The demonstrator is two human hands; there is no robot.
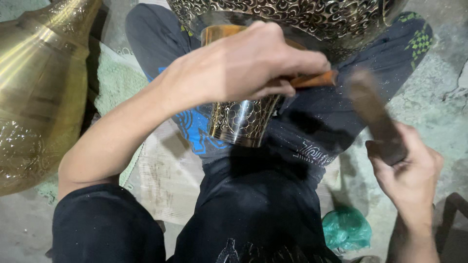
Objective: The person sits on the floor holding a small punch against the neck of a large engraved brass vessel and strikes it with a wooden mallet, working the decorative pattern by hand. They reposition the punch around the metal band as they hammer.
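across the lap lies an engraved brass vase [253,73], its foot toward the knees, with a plain brass pot [39,92] on the floor to the left. left hand [243,63] rests on the vase, fingers closed around a chisel [314,79]. right hand [409,170] grips a blurred mallet [375,117], raised just beside the chisel.

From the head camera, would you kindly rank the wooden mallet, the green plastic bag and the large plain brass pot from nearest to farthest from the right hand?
1. Wooden mallet: gripped in the right hand.
2. Green plastic bag: on the floor, lower left of that hand.
3. Large plain brass pot: far left edge.
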